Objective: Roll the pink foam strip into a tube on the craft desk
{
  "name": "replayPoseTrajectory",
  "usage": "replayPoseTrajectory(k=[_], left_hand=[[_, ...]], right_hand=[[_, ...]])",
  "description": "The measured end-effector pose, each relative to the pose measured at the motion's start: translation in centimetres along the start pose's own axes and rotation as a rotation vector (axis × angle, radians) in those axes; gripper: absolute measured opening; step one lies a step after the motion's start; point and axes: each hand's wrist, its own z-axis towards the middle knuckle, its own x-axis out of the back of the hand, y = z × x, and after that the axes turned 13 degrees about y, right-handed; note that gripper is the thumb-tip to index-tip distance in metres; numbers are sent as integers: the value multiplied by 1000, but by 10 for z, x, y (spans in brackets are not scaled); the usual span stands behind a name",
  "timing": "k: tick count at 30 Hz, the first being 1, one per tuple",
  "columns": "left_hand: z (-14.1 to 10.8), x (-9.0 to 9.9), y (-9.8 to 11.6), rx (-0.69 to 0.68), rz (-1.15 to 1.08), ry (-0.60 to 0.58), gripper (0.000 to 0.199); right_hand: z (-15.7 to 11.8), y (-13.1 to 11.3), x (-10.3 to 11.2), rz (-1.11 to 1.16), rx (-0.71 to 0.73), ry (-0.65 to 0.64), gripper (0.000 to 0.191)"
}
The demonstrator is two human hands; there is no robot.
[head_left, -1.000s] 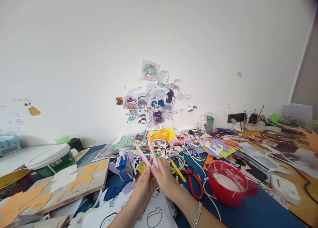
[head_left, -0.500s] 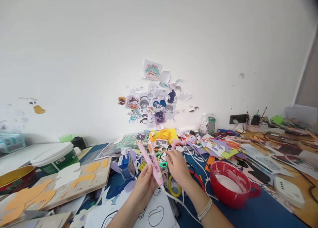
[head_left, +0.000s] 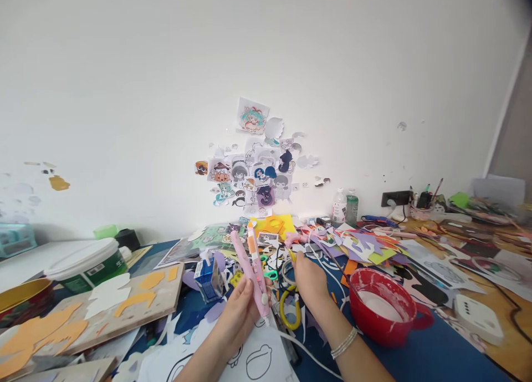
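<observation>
At lower centre of the frame, the left hand clamps its grip around a pink corded tool, held upright. The right hand, grip closed, grasps yellow-handled scissors on the cluttered surface. The tool looks light and rigid, best gripped mid-body.

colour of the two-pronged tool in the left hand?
Pink, with an orange tip on one prong; the tool sits in the left hand. Head view, the only one.

I see a pale pink tool with a white cord, yellow-handled scissors, a red bowl smeared white inside, a dark blue tabletop, orange paper cut-outs and a white-lidded green tub.
</observation>
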Motion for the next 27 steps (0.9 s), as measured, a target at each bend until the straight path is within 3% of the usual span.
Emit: replayPoseTrajectory(k=[6, 9, 21, 27], left_hand=[[2, -5, 0, -115, 209, 81, 45], [2, -7, 1, -151, 247, 114, 44], [1, -7, 2, -221, 365, 184, 54], [-1, -10, 4, -229, 397, 184, 54]], right_hand=[[-1, -8, 16, 332, 368, 252, 22], [-3, -9, 18, 474, 461, 305, 26], [1, -1, 12, 628, 475, 185, 28], [2, 2, 10, 671, 448, 244, 25]])
